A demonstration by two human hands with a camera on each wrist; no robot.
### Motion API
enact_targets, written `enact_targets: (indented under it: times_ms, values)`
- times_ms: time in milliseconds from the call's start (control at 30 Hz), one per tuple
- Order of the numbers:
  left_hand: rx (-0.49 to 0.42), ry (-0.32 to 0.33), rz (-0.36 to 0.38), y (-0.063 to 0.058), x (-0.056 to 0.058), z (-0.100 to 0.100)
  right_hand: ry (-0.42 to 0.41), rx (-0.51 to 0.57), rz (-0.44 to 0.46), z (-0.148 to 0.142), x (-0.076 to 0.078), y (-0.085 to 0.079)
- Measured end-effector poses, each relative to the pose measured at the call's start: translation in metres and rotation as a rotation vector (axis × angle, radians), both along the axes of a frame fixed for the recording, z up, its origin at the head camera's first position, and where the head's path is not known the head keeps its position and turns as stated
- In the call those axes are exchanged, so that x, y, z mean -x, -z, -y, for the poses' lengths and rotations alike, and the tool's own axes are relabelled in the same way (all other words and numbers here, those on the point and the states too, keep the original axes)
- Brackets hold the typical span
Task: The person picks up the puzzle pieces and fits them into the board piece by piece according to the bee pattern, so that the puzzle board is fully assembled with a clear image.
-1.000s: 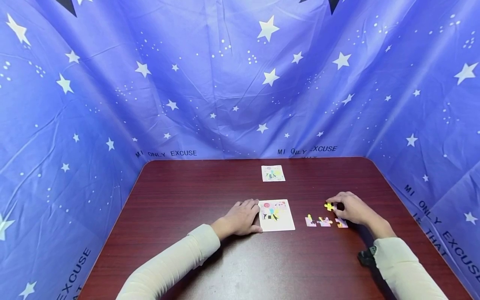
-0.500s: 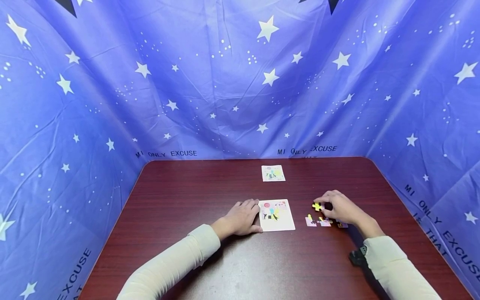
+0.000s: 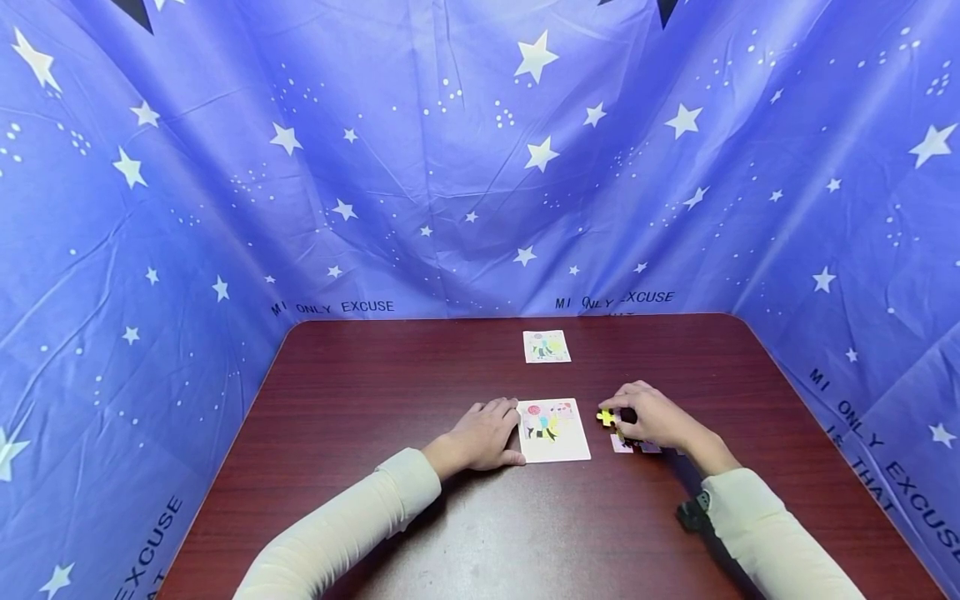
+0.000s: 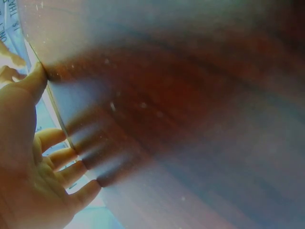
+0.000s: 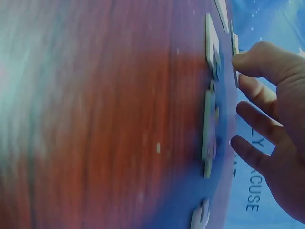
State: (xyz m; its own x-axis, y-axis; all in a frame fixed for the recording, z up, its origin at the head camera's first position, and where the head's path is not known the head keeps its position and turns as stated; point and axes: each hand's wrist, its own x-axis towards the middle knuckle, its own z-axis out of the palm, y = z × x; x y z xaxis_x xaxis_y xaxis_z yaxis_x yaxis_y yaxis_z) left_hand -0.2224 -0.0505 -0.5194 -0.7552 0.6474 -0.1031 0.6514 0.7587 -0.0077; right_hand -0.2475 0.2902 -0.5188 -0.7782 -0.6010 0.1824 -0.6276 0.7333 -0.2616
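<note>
My left hand (image 3: 482,437) rests on the table with relaxed fingers at the left edge of a square white puzzle board (image 3: 566,448). The board's upper part is filled with a coloured picture; its lower part is plain white. To the right of the board, my right hand (image 3: 657,419) pinches a yellow jigsaw piece (image 3: 605,417) between thumb and forefinger. In the right wrist view this piece (image 5: 234,42) is seen edge-on, above the tabletop. Loose jigsaw pieces (image 3: 621,444) lie beneath the right hand, partly hidden by it; the right wrist view shows them flat in a row (image 5: 208,126).
A small square picture card (image 3: 547,347) lies beyond the board, near the back of the dark red-brown table (image 3: 360,375). Blue curtains (image 3: 420,167) with white stars hang close around the table's back and sides. A dark wrist device (image 3: 692,515) sits under the right cuff.
My right hand has moved left towards the board, carrying the yellow jigsaw piece over the row of loose pieces. The left hand and the board have stayed where they were.
</note>
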Motion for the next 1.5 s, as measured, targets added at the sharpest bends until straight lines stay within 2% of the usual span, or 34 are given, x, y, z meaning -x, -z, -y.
enact_targets:
  times_ms: [500, 733, 1033, 1233, 1500]
  values:
    - [-0.003, 0.000, -0.004, 0.001, 0.000, 0.001, -0.048, -0.006, 0.027, 0.036, -0.001, -0.003]
    - [-0.003, 0.000, -0.003, 0.001, 0.000, 0.000, -0.128, 0.018, -0.022, 0.047, -0.001, -0.001]
    - [-0.002, -0.003, 0.005, 0.000, 0.000, 0.000, -0.167, 0.005, -0.002, 0.059, -0.001, -0.001]
    - [-0.005, -0.001, 0.003, 0.000, 0.000, 0.000, -0.166, -0.013, 0.016, 0.064, -0.001, 0.000]
    - [-0.008, -0.002, -0.004, 0.001, 0.000, 0.000, -0.172, -0.018, -0.021, 0.064, 0.000, 0.005]
